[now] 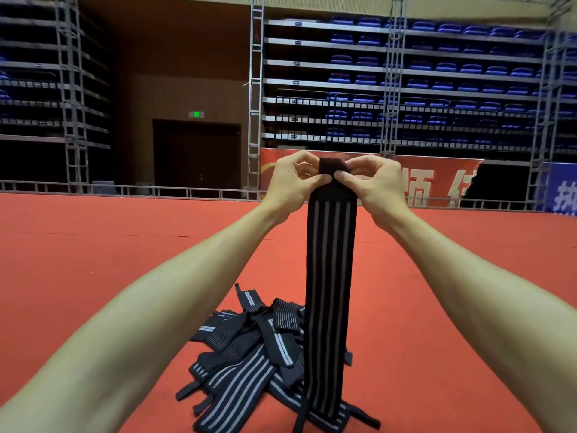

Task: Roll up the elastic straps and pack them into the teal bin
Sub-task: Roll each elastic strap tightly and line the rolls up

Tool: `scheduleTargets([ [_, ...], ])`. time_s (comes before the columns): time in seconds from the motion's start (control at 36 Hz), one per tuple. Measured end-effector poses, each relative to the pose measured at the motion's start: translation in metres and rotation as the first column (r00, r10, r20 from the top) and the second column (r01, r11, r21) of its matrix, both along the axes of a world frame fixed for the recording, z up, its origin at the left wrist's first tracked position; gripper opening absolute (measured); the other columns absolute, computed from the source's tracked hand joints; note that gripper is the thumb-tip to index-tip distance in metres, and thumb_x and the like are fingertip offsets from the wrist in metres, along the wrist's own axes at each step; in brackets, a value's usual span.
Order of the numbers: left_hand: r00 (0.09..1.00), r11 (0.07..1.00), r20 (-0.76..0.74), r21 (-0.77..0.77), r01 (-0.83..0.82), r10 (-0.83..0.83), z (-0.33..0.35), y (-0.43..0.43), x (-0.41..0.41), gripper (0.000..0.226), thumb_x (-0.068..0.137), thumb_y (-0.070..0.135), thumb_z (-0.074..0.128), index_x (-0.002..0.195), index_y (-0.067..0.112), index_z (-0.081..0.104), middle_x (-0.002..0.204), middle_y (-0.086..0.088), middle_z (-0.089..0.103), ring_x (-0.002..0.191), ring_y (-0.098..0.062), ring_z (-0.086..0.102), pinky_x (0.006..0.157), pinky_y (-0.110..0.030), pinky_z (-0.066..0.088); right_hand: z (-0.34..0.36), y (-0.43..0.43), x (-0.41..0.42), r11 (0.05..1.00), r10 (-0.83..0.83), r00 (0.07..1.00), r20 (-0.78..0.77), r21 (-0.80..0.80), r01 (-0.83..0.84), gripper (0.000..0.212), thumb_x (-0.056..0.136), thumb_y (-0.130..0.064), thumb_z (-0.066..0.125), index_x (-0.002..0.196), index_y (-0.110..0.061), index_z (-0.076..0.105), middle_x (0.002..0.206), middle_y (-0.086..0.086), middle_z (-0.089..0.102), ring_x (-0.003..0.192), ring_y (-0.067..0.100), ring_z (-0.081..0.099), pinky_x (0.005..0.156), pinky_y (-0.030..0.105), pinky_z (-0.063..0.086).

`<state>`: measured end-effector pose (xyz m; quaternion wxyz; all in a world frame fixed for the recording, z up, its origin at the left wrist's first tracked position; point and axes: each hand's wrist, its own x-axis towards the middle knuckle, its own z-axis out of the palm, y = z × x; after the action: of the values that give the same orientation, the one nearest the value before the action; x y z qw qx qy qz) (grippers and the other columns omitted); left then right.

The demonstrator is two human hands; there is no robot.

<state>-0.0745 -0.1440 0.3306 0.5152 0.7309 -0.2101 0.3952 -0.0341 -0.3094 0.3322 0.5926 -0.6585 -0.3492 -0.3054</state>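
Note:
I hold one black elastic strap (330,276) with grey lengthwise stripes up in front of me, and it hangs straight down. My left hand (288,182) and my right hand (374,182) pinch its top end, where a short dark section is folded over between the fingers. Its lower end reaches a pile of several similar striped straps (249,354) lying loose on the red floor. No teal bin is in view.
Red carpet floor (109,251) spreads all around the pile. A low metal rail (187,192) borders the floor at the back. Beyond it stand folded blue seating racks (437,82), scaffold towers and a dark double door (196,157).

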Motion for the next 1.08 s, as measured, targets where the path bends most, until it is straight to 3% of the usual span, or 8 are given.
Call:
scheduleTargets([
  [0.14, 0.999, 0.999, -0.012, 0.006, 0.031, -0.031, 0.0, -0.002, 0.0, 0.018, 0.084, 0.0, 0.074, 0.087, 0.016, 0.066, 0.079, -0.003, 0.068, 0.072, -0.013, 0.067, 0.062, -0.026, 0.054, 0.003, 0.0, -0.004, 0.999, -0.043, 0.998, 0.053, -0.005, 0.044, 0.02, 0.074, -0.005, 0.084, 0.087, -0.01, 0.068, 0.09, -0.005, 0.07, 0.083, -0.003, 0.066, 0.074, 0.016, 0.054],
  [0.28, 0.998, 0.997, -0.027, -0.057, 0.052, -0.054, 0.004, -0.002, 0.003, 0.006, 0.086, 0.007, 0.073, 0.086, 0.013, 0.071, 0.09, -0.016, 0.07, 0.089, -0.035, 0.069, 0.08, -0.048, 0.059, 0.005, -0.001, 0.002, 0.999, -0.032, 0.999, 0.024, 0.0, 0.032, 0.02, 0.075, -0.004, 0.083, 0.079, -0.015, 0.066, 0.092, 0.004, 0.072, 0.089, 0.017, 0.072, 0.078, 0.042, 0.061],
  [0.53, 0.999, 0.998, -0.034, -0.052, 0.039, -0.041, 0.01, -0.004, 0.0, 0.013, 0.087, 0.003, 0.072, 0.079, 0.013, 0.069, 0.085, -0.008, 0.07, 0.087, -0.024, 0.069, 0.086, -0.051, 0.058, 0.01, -0.007, -0.002, 1.0, 0.022, 0.999, -0.044, -0.002, -0.022, 0.022, 0.081, -0.008, 0.08, 0.076, -0.019, 0.062, 0.086, 0.015, 0.073, 0.08, 0.032, 0.073, 0.065, 0.057, 0.059],
  [0.64, 0.999, 0.997, -0.029, -0.068, 0.039, -0.041, 0.011, -0.004, 0.0, 0.015, 0.087, 0.004, 0.072, 0.078, 0.014, 0.067, 0.08, -0.009, 0.069, 0.085, -0.027, 0.069, 0.085, -0.053, 0.058, 0.01, -0.007, -0.006, 1.0, 0.017, 1.0, -0.019, 0.006, -0.017, 0.028, 0.079, -0.011, 0.082, 0.083, -0.025, 0.058, 0.086, 0.015, 0.069, 0.086, 0.035, 0.071, 0.072, 0.058, 0.059],
  [0.78, 0.999, 0.998, -0.012, -0.053, 0.04, -0.041, 0.011, -0.003, -0.001, 0.014, 0.087, 0.003, 0.072, 0.084, 0.013, 0.063, 0.072, -0.004, 0.063, 0.079, -0.026, 0.067, 0.081, -0.057, 0.057, 0.012, -0.004, -0.008, 1.0, 0.009, 1.0, 0.003, -0.011, -0.009, 0.038, 0.08, -0.003, 0.079, 0.084, -0.024, 0.047, 0.074, 0.004, 0.064, 0.073, 0.022, 0.068, 0.062, 0.055, 0.059],
  [0.86, 1.0, 0.999, 0.004, -0.045, 0.027, -0.027, 0.01, -0.003, -0.003, 0.025, 0.086, 0.001, 0.073, 0.09, 0.015, 0.053, 0.07, -0.003, 0.062, 0.074, -0.02, 0.066, 0.079, -0.052, 0.06, 0.011, -0.003, -0.008, 0.999, -0.007, 1.0, 0.011, -0.043, 0.007, 0.032, 0.082, -0.009, 0.078, 0.078, -0.025, 0.051, 0.089, 0.015, 0.069, 0.083, 0.032, 0.071, 0.061, 0.052, 0.06],
  [1.03, 0.999, 1.0, 0.038, 0.024, -0.013, 0.012, 0.007, -0.001, -0.002, 0.028, 0.087, 0.001, 0.07, 0.089, 0.021, 0.05, 0.069, 0.001, 0.056, 0.073, -0.011, 0.062, 0.083, -0.044, 0.059, 0.008, -0.001, -0.009, 0.996, -0.03, 0.998, 0.055, -0.084, 0.035, 0.025, 0.085, -0.008, 0.075, 0.078, -0.025, 0.058, 0.088, 0.016, 0.07, 0.079, 0.033, 0.071, 0.057, 0.057, 0.058],
  [1.08, 0.999, 0.999, 0.051, 0.043, -0.007, 0.005, 0.006, 0.0, -0.001, 0.028, 0.088, 0.001, 0.069, 0.091, 0.023, 0.052, 0.072, 0.0, 0.056, 0.076, -0.015, 0.062, 0.082, -0.049, 0.059, 0.008, -0.001, -0.009, 0.994, -0.039, 0.997, 0.062, -0.097, 0.045, 0.026, 0.086, -0.008, 0.074, 0.079, -0.026, 0.057, 0.086, 0.016, 0.07, 0.076, 0.035, 0.071, 0.057, 0.057, 0.057],
])
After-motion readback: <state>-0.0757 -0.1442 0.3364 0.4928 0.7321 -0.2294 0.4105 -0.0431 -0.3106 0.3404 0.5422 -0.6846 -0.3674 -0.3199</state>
